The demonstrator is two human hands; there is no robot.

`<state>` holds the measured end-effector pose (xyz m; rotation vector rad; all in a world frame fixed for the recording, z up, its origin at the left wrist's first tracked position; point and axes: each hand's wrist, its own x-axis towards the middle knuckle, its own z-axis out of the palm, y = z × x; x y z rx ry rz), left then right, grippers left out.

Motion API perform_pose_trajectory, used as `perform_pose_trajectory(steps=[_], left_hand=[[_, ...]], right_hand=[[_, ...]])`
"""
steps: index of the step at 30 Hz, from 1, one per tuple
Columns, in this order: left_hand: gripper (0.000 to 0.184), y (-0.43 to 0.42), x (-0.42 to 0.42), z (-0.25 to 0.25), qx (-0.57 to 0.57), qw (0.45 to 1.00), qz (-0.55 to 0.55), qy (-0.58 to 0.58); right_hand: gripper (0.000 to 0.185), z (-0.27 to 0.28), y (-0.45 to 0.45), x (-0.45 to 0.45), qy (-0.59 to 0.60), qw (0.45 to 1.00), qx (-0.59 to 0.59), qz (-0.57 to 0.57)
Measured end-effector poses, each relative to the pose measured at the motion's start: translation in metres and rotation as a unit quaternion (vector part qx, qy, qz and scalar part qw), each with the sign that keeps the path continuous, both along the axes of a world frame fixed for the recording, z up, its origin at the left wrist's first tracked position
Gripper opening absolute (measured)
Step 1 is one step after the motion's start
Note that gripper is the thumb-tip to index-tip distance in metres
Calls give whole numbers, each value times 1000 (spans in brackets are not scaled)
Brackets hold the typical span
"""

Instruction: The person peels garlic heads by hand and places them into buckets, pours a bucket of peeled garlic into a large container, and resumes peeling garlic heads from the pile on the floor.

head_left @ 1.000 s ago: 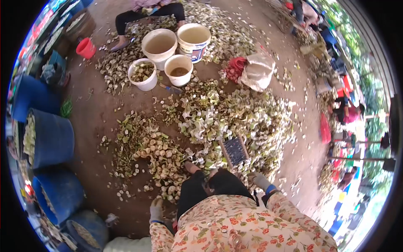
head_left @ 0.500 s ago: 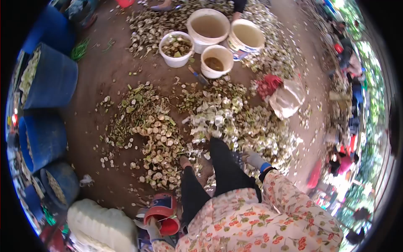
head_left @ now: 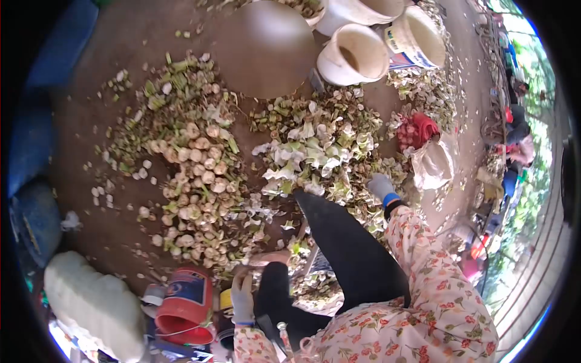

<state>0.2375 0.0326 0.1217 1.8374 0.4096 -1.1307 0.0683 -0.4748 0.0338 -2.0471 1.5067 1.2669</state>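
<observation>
My left hand (head_left: 242,297), in a pale glove, is beside my knee, right of a red bucket (head_left: 186,302). Its fingers are extended, with nothing seen in them. My right hand (head_left: 380,187), gloved with a blue cuff, is out over a pile of pale peels and leaves (head_left: 324,145). Its fingers look loosely apart, with no object visible in them. Left of the peels lies a heap of garlic bulbs (head_left: 203,163). Between my legs, a board with a dark surface (head_left: 319,261) is partly hidden.
White buckets (head_left: 357,57) stand at the top. A red net bag (head_left: 417,130) lies beside a pale sack (head_left: 433,163) on the right. A large pale bundle (head_left: 91,302) is at the lower left, below blue barrels (head_left: 35,221). A blurred round patch covers part of the upper view.
The view has turned and dropped closer to the heaps. My left hand has come away from the red bucket's opening. My right hand has moved forward over the peels.
</observation>
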Motion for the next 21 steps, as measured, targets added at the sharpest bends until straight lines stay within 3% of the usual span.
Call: perform_pose_trajectory(steps=[1,4,5,6,8,9,11,12,13,14,15,17,18,19,21], left_hand=[[29,-36,10,-1,4,993,66,99],[30,-24,-5,-98,18,996,36,75],[30,-22,-5,-121,18,1000,-14,2],[28,-23,-5,-139,12,996,75,44],[29,-20,1,-171,26,998,52,-3],[31,-13,-1,-194,20,992,114,55],[32,-17,0,-220,50,995,23,-88],[33,-17,2,-222,85,984,-22,-153],[34,-22,1,-220,79,984,-6,-162],[35,-30,3,-214,71,982,6,-174],[35,-36,0,-202,52,981,36,-185],[36,-40,-22,-181,31,969,82,-230],[36,-42,-39,-166,100,964,83,-232],[36,-42,-60,-165,94,962,92,-238],[34,-42,-102,-165,47,973,104,-202]], right_hand=[[40,-17,-3,2,3,999,-25,-39],[42,-91,-26,-22,-74,995,-61,-34],[43,-115,-39,-25,-50,997,-56,-11],[36,-122,-40,-13,-54,994,-99,-14],[26,-192,-76,-47,-109,980,-114,122],[24,-219,-89,-46,-121,972,-138,146],[21,-268,-115,-57,-123,956,-220,154],[20,-266,-109,-37,-115,943,-256,180],[21,-261,-100,-23,-195,948,-248,36],[25,-273,-110,-25,-17,908,-173,380],[26,-292,-121,-38,-22,908,-167,383],[28,-330,-146,-53,-118,955,-202,182],[29,-343,-157,-57,-149,959,-207,122],[31,-352,-168,-58,-139,957,-194,162],[26,-341,-177,-55,-76,921,-130,358]])
